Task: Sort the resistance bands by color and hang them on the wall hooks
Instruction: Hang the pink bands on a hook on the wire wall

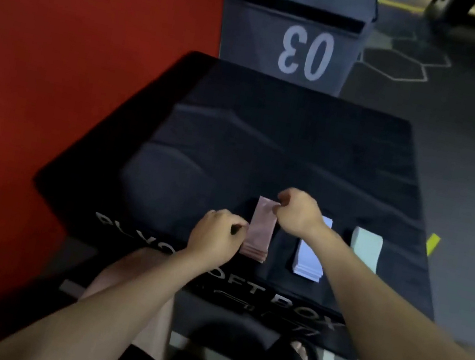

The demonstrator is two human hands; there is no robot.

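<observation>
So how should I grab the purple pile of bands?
Probably pinch the purple stack at its near short end, coming from your side. That end is bare and its layered edges show there, while the right hand's wrist crosses the far end.

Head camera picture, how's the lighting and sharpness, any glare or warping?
Head view: dim and soft overall; the black box top shows pale sheen; the pink bands and both hands look slightly blurred; straight edges bow toward the corners from the wide lens.
</observation>
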